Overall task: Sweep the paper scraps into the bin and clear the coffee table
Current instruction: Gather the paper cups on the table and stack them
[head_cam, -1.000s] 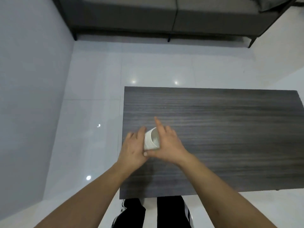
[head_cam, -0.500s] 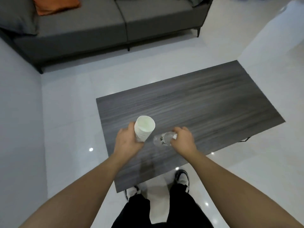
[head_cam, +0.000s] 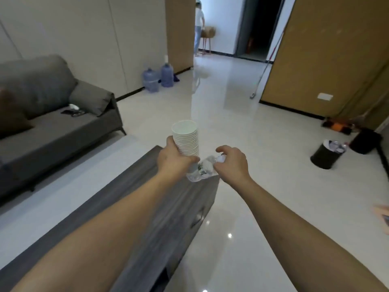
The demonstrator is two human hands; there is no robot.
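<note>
Dark wood-grain coffee table (head_cam: 168,207) lies below both arms; black bin (head_cam: 324,155) stands well apart on the floor, right. Left hand (head_cam: 172,159) grips the paper cup stack (head_cam: 186,140) upright; right hand (head_cam: 231,163) clasps a crumpled plastic bottle (head_cam: 201,170). Recommend firm grips during carry.

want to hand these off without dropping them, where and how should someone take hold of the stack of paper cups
Grip the stack of paper cups around its upper half, just below the open rim, coming from the right or far side. It stands upright and the left hand already wraps the narrow bottom end, so only the ribbed upper rims are free. The right hand holds a plastic bottle.
</note>
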